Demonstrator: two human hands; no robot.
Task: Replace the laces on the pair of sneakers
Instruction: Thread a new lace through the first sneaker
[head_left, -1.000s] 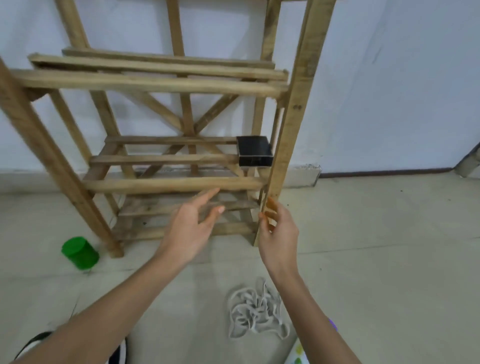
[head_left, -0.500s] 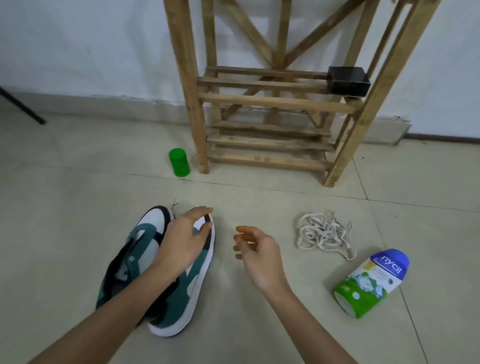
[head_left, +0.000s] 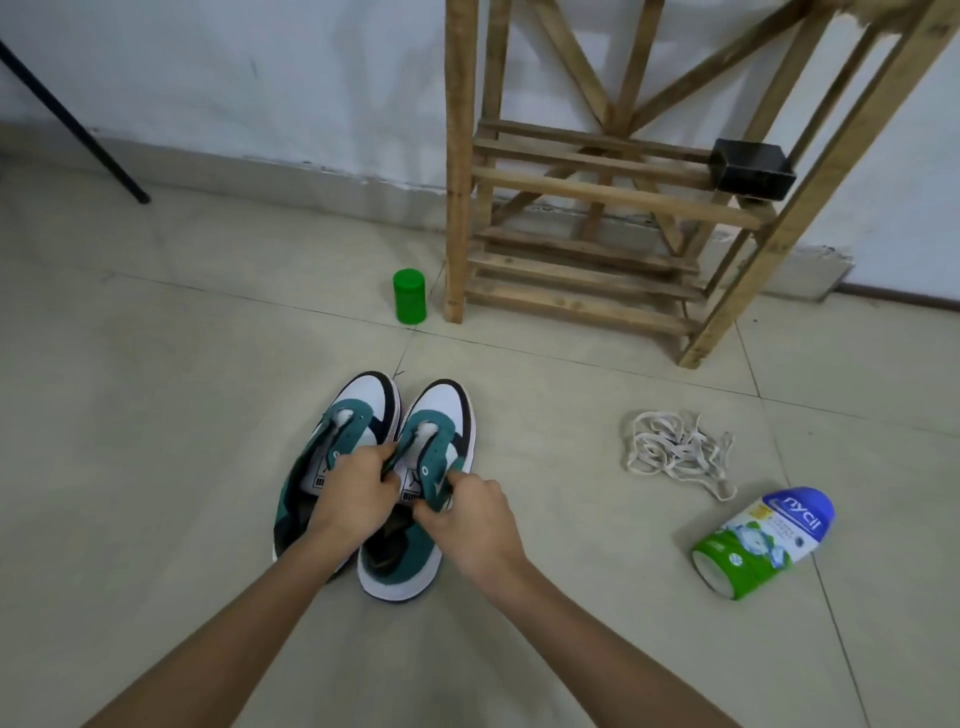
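Observation:
Two green, white and black sneakers stand side by side on the tiled floor, toes pointing away from me, with no laces in their eyelets: the left sneaker (head_left: 358, 410) and the right sneaker (head_left: 441, 415). My left hand (head_left: 353, 493) grips the inner edge of the right sneaker's lace opening. My right hand (head_left: 467, 512) pinches the outer green eyelet flap of that same sneaker. A loose pile of white laces (head_left: 675, 449) lies on the floor about a shoe's length to the right.
A wooden rack (head_left: 597, 192) stands against the wall behind, with a black box (head_left: 753, 169) on a slat. A green cylindrical container (head_left: 409, 296) stands by the rack's left leg. A green-and-blue powder bottle (head_left: 763, 540) lies at right. A black tripod leg (head_left: 78, 130) slants at far left.
The view dropped from the rack to the floor. Both sneakers now stand together, upright. My left hand moved from the shoe's side to the lace opening; my right hand took hold of the eyelet flap.

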